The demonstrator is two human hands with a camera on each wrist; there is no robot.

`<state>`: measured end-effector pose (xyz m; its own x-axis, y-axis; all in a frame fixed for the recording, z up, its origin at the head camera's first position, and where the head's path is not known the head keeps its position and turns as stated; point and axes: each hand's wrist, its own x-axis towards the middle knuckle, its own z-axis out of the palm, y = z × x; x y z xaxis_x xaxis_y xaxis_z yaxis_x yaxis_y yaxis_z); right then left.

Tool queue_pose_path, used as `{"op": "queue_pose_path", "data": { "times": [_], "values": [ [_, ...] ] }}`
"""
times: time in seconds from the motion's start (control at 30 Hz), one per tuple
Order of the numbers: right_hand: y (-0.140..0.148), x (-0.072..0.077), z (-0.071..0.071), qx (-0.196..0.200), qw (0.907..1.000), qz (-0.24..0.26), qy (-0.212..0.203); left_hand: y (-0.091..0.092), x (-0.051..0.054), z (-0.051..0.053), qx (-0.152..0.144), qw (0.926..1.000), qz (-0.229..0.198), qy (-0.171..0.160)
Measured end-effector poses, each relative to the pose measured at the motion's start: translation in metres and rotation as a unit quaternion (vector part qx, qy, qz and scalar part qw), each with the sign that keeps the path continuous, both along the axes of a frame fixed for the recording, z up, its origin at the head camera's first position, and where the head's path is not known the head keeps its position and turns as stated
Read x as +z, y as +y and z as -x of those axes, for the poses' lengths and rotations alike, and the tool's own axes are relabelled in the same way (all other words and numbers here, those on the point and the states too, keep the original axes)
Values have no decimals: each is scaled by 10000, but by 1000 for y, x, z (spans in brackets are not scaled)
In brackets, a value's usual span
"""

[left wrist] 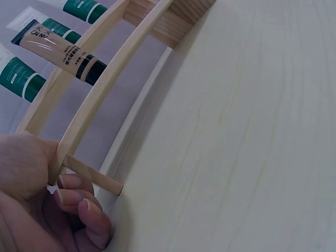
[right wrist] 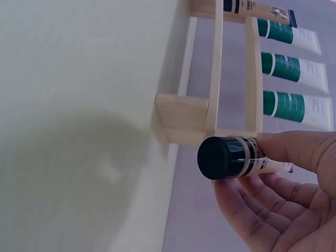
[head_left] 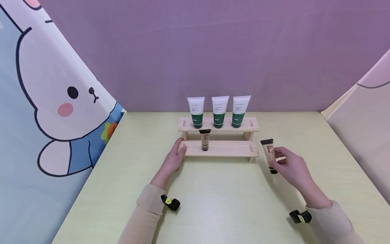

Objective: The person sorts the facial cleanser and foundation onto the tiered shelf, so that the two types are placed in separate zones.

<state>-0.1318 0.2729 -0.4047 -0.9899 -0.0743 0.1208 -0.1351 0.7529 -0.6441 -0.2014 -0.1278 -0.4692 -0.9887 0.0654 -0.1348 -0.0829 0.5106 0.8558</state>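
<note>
My left hand [head_left: 175,158] grips the left end of a two-tier wooden display rack [head_left: 228,148]; in the left wrist view its thumb lies over the lower board, with the fingers [left wrist: 76,197] curled below. Over the table, just right of the rack, my right hand [head_left: 291,166] pinches a beige cosmetic tube [head_left: 268,151] between thumb and fingers. Its black cap [right wrist: 215,158] points down. A matching beige tube [head_left: 205,141] stands cap-down on the lower tier, left of the middle. Three white-and-green tubes [head_left: 219,109] stand in a row on the upper tier.
The rack stands on a pale wood-grain table [head_left: 213,203] near its back edge. Behind rises a purple cloth backdrop [head_left: 231,54]. A cartoon-rabbit cloth [head_left: 55,95] hangs along the left side, and a pale cloth [head_left: 365,128] along the right.
</note>
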Motion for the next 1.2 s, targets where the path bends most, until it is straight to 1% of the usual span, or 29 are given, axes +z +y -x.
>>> {"op": "queue_pose_path", "data": {
  "times": [0.3, 0.47, 0.77, 0.97, 1.2],
  "values": [
    [-25, 0, 17, 182, 9989, 382, 198, -1, -2, 2, -10, 10000, 77, -24],
    [-40, 0, 26, 309, 9972, 611, 296, -1, -1, 2, -1, 10000, 77, -37],
    [-69, -1, 45, 475, 9920, 1128, 317, -1, 0, 0, 0, 10000, -31, -81],
    [-90, -2, 57, 544, 9878, 1437, 273, -1, 0, 1, 4, 10000, -23, -75],
    [-112, -6, 66, 610, 9835, 1642, 463, 0, 1, -1, 25, 10000, -50, -66]
  ]
}}
